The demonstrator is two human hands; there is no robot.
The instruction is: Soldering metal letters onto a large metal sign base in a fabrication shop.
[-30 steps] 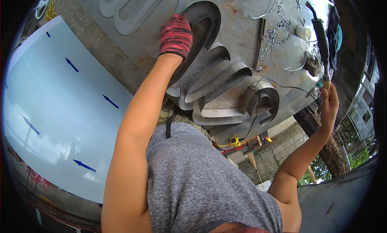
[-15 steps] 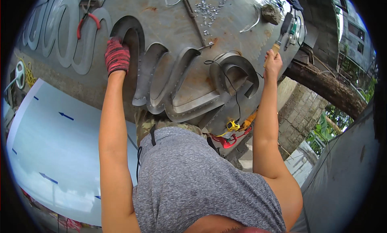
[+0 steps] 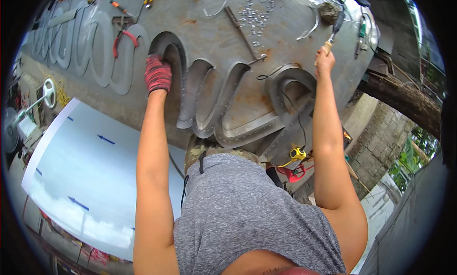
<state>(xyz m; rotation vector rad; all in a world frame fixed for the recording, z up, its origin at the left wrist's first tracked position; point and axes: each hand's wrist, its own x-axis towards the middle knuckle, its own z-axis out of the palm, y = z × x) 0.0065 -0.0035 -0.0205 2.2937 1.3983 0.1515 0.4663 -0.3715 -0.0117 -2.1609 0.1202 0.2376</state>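
My left hand (image 3: 157, 75), in a red and black knit glove, is closed on the left edge of a grey sheet-metal letter form (image 3: 232, 140). This form is a looping, upright-walled strip with dots along its lower rim, lying on the metal-topped table (image 3: 204, 30). My bare right hand (image 3: 324, 63) is wrapped round the pale handle of a wooden-handled tool (image 3: 327, 47). Its dark, broad head points away from me, close beside a rough brown stone (image 3: 329, 12); I cannot make out its exact kind. A thin black cord (image 3: 301, 115) crosses the form's right loop.
Flat metal letter shapes (image 3: 124, 82) and red-handled pliers (image 3: 116, 44) lie at the left. Small metal bits (image 3: 257, 10) and a rusty bar (image 3: 240, 30) are at the back. A green-handled tool (image 3: 362, 32) sits far right. A yellow tape measure (image 3: 297, 154) lies near the front edge.
The whole view has shifted, so the table's things sit further right. My right hand has moved slightly forward and left, taking the tool away from the green-handled one. My left hand keeps its hold.
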